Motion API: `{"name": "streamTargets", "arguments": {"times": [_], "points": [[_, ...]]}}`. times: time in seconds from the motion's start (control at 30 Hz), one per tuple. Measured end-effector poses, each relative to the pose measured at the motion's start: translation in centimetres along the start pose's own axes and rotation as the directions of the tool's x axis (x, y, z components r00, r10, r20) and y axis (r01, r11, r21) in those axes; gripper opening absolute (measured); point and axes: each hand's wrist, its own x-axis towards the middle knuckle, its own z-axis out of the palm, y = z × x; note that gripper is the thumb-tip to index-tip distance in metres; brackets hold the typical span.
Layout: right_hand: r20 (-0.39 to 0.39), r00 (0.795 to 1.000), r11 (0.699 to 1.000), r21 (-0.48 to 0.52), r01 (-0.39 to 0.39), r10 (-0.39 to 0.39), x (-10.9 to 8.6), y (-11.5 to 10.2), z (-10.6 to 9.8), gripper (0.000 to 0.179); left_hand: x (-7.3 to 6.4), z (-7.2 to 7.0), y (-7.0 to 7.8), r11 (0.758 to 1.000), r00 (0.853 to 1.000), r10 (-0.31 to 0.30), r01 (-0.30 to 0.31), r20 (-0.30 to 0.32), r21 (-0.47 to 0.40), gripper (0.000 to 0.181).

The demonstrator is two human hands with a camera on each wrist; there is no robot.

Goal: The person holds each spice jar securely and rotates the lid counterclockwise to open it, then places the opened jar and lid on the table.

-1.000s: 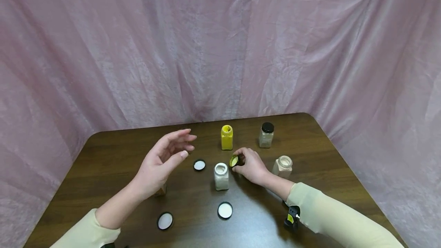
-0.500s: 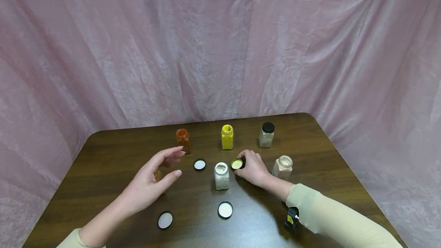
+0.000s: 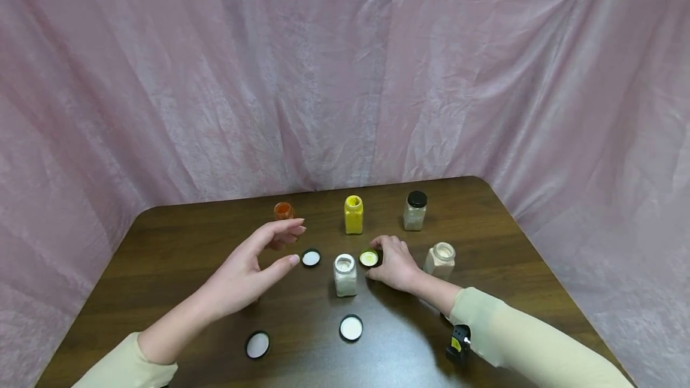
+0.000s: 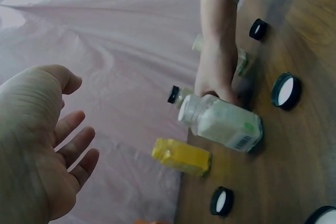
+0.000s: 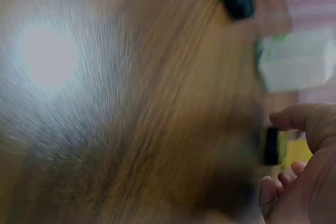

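Note:
My right hand (image 3: 396,264) is low over the table beside a lid (image 3: 369,258) that lies with its pale, yellow-stained inside up. Thumb and fingers are spread on either side of the lid; in the right wrist view the lid (image 5: 272,146) shows between them, with gaps. Just left of it stands an uncapped square glass jar of white powder (image 3: 345,280). Behind is an uncapped jar of yellow powder (image 3: 353,217). My left hand (image 3: 245,274) hovers over the left side, fingers extended and holding nothing. It partly covers an uncapped jar of orange-red powder (image 3: 283,211).
Black-rimmed lids with white insides lie at the middle (image 3: 311,258), front left (image 3: 257,345) and front centre (image 3: 351,329). A black-capped jar (image 3: 415,211) stands at the back right. An uncapped pale jar (image 3: 440,259) is behind my right wrist. A pink curtain (image 3: 345,76) hangs beyond the table.
The yellow-stained lid was tilted in my right fingers, then came down flat on the table. The fingers have since spread from it. My left hand dipped left, then shifted back to the right.

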Motion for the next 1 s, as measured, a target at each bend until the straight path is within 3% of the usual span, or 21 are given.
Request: {"name": "streamTargets", "arguments": {"times": [0.13, 0.23, 0.33, 0.47, 0.73, 1.0], "points": [[0.009, 0.997, 0.996, 0.053, 0.07, -0.071, -2.0, -1.9, -2.6, 0.059, 0.8, -0.6, 0.6, 1.0, 1.0, 0.009, -0.009, 0.012, 0.029, 0.057], [-0.03, 0.989, 0.987, 0.065, 0.149, -0.147, -3.2, -3.5, -5.6, 0.058, 1.7, -1.1, 0.8, 0.997, 0.999, 0.042, -0.042, -0.003, 0.071, 0.058], [-0.078, 0.976, 0.977, 0.056, 0.207, -0.203, -3.5, -4.7, -9.1, 0.056, 2.6, -1.5, 1.1, 0.992, 0.998, 0.062, -0.059, -0.025, 0.115, 0.058], [-0.136, 0.962, 0.97, 0.028, 0.243, -0.237, -3.2, -5.5, -13.4, 0.053, 3.8, -1.6, 1.7, 0.99, 0.999, 0.038, -0.034, -0.022, 0.134, 0.058], [-0.194, 0.958, 0.977, -0.015, 0.213, -0.212, -1.6, -5.8, -18.9, 0.046, 7.6, -1.1, 3.1, 0.985, 0.998, 0.06, -0.061, 0.016, 0.163, 0.059], [-0.187, 0.974, 0.991, -0.061, 0.119, -0.129, 2.0, -4.0, -20.5, 0.048, 13.7, 0.6, 4.5, 0.988, 0.995, 0.011, -0.025, 0.094, 0.152, 0.062]]}}
